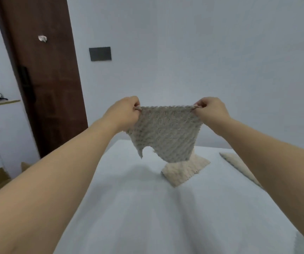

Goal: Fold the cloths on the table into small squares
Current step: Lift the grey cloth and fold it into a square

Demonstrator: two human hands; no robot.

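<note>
- Left hand [127, 111] and right hand [208, 110] each pinch a top corner of the cloth [164, 132], held above the table [129, 208].
- Looks light and floppy; corners seem the best grab spots.

Cloths: 3 in total. 1 cloth [165, 132] is held up in the air, above the far part of the table [147, 208]. 1 folded cloth [182, 170] lies near the far edge, approx. in the middle. 1 flat cloth [239, 165] lies near the right edge, partly hidden by an arm.

Hands: 2, left hand [124, 113] and right hand [211, 111], each pinches 1 top corner of the raised cloth.

Table: 1.
</note>
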